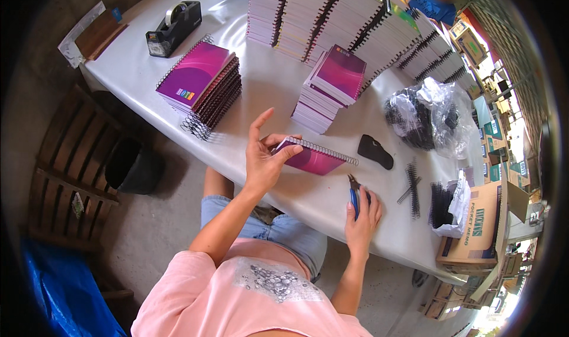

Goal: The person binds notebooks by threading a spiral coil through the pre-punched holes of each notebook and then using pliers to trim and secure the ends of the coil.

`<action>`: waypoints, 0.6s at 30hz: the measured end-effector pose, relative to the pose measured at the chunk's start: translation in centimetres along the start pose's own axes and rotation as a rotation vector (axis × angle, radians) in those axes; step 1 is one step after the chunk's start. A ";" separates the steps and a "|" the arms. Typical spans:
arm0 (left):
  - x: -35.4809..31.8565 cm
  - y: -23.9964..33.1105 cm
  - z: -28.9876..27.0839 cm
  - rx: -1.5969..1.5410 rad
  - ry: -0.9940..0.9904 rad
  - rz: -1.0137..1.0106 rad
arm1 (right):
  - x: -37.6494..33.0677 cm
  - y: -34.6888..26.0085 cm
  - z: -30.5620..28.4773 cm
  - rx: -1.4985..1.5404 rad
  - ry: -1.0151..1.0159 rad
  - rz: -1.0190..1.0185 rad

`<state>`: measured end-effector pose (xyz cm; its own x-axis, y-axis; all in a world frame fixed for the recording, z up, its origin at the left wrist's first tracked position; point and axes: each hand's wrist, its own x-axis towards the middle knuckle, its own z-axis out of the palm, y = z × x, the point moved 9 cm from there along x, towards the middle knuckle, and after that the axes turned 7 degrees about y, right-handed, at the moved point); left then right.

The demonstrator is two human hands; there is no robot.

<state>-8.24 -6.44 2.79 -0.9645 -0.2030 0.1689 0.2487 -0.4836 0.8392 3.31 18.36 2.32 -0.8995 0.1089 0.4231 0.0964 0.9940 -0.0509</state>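
Pink-sleeved shoulders and bare forearms rise from the lower edge toward the white bench [142, 70]. Left hand [264, 159] is raised above the bench edge, its thumb and lower fingers clamped on the near corner of a magenta spiral notebook [314, 156], index finger pointing free; the notebook sticks out to the right of that grip, tilted, its wire spine on the far side. Right hand [361, 212] rests on the bench, grip closed around blue-handled pliers [354, 192], whose dark nose pokes out just beyond the knuckles toward the notebook. Beyond this grip lies a black flat piece [375, 151]; to its right lie loose black binding coils [412, 189]. Further beyond the left grip stand a low notebook stack [329, 88] and a fanned stack [201, 82], with a black tape dispenser [173, 28] far off to the left.
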 end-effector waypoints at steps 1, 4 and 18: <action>-0.2 0.2 0.2 0.008 0.005 0.016 | -0.1 0.4 -0.1 0.099 0.010 0.075; -0.9 2.7 1.2 0.260 -0.049 0.243 | 0.8 -1.1 -2.1 0.358 0.096 0.214; -3.1 8.2 2.3 0.343 -0.073 0.629 | 4.0 -12.4 -8.4 0.743 0.060 -0.153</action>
<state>-3.37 -7.83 10.34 -0.6539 -0.2917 0.6981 0.7292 0.0030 0.6843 2.09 6.53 12.27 -0.8530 -0.0091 0.5219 -0.3593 0.7356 -0.5743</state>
